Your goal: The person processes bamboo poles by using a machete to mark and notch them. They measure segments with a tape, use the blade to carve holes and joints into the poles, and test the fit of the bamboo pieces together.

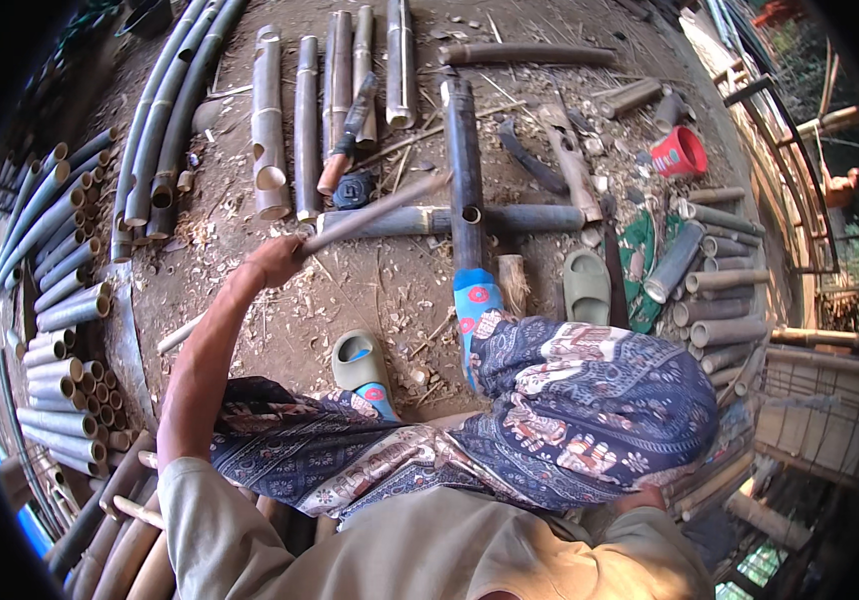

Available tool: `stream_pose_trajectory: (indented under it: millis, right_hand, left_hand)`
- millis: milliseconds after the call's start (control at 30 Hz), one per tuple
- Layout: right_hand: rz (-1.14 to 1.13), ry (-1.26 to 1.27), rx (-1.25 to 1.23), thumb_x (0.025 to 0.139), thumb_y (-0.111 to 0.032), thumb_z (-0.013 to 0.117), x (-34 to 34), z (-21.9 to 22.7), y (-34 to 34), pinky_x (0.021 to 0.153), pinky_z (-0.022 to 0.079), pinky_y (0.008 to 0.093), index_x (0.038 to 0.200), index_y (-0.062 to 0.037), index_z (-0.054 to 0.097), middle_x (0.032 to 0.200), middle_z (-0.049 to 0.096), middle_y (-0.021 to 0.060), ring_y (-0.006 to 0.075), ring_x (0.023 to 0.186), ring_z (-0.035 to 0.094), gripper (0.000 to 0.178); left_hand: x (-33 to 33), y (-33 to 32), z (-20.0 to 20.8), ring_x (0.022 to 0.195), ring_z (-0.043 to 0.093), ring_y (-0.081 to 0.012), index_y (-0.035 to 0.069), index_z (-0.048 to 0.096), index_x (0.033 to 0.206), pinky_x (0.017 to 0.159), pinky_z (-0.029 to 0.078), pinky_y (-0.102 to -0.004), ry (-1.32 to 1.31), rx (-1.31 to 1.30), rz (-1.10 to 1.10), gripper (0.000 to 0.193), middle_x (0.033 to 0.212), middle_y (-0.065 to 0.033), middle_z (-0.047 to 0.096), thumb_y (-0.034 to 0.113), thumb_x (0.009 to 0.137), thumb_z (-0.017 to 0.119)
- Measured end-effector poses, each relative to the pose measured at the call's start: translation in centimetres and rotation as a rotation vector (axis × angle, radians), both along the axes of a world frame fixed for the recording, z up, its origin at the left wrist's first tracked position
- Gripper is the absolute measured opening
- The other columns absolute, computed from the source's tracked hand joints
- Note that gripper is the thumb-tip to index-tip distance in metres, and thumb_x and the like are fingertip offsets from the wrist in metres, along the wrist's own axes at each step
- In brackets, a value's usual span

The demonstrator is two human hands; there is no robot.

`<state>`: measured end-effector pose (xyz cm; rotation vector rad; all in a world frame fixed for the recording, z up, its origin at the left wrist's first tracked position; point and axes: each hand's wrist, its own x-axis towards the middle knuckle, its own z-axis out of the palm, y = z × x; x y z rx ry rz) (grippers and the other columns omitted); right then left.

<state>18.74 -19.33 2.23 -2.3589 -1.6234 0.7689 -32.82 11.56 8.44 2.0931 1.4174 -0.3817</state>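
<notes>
A thin, pale bamboo stick (375, 212) is gripped at its near end by the left hand (275, 260), whose fingers are closed tightly around it. The stick is raised at a slant above the ground and is blurred along its length, its far tip lying over the crossing of two dark poles. The right hand (640, 497) is seen only in part at the lower right, behind the raised knee in patterned trousers; whether its fingers are open or closed cannot be told.

Beneath the stick, a dark upright pole (465, 170) is laid across a dark horizontal pole (450, 219), which has a round hole near the crossing. The near end of the upright pole is pinned under a foot in a blue patterned sock (476, 296). A second socked foot is tucked into an olive-green clog (358, 360), and a matching clog (587, 287) is left empty just to the right.

Beyond the crossing, several pale bamboo lengths (307, 130) are laid side by side, one notched at its end. A tool with a reddish handle (345, 140) is set among them. A red cup (680, 152) is seen at the upper right, well apart from the stick. Cut bamboo tubes (60, 260) are stacked at the left, and more tubes (720, 270) are piled at the right. The earth is littered with chips and shavings.
</notes>
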Motion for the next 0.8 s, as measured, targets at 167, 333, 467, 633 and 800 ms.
stream_pose_trajectory:
  millis: [167,333,467,633,800]
  right_hand:
    - [-0.051,-0.082,0.163,0.086,-0.021,0.067,6.0,-0.2,0.6,0.077,0.052,0.0394,0.119,0.001,0.055,0.088,0.067,0.0149,0.0271,0.081,0.066,0.041]
    - [-0.044,0.125,0.194,0.084,-0.027,0.069,3.6,2.8,11.3,0.079,0.052,0.04,0.118,0.0026,0.056,0.091,0.068,0.018,0.0286,0.084,0.067,0.047]
    - [0.144,0.419,-0.145,0.079,-0.047,0.073,-5.5,3.7,16.9,0.081,0.055,0.0378,0.12,0.0051,0.054,0.105,0.068,0.0205,0.032,0.092,0.069,0.069]
    - [0.187,0.1,-0.251,0.078,-0.05,0.072,-11.6,0.7,18.1,0.078,0.055,0.0487,0.119,0.0117,0.04,0.096,0.065,0.0326,0.0442,0.089,0.067,0.081]
    - [0.054,0.421,0.037,0.079,-0.051,0.067,-11.9,-1.1,17.3,0.079,0.05,0.0494,0.122,0.0077,0.043,0.098,0.063,0.0301,0.0437,0.09,0.064,0.076]
  left_hand:
    - [-2.5,-2.2,-7.1,0.096,0.069,-0.0282,0.012,0.073,0.1,0.08,0.054,-0.0384,0.624,-0.268,-0.169,0.021,0.101,-0.0113,0.072,0.016,0.08,0.067]
    - [1.4,-2.5,-5.9,0.1,0.066,-0.0367,0.001,0.071,0.095,0.086,0.053,-0.0447,0.253,-0.045,-0.118,0.024,0.104,-0.0229,0.068,0.016,0.081,0.058]
    - [10.6,-2.8,-5.5,0.096,0.063,-0.0399,-0.002,0.066,0.095,0.085,0.05,-0.0471,-0.032,0.025,0.121,0.04,0.1,-0.0258,0.065,0.036,0.082,0.064]
    - [15.3,2.2,-2.9,0.106,0.052,-0.0399,-0.001,0.052,0.112,0.091,0.046,-0.0471,-0.144,0.602,0.397,0.05,0.116,-0.0225,0.053,0.031,0.079,0.071]
    - [16.8,4.8,-5.2,0.102,0.051,-0.0389,0.0,0.054,0.109,0.09,0.042,-0.046,-0.29,0.598,0.351,0.039,0.11,-0.0214,0.054,0.031,0.087,0.064]
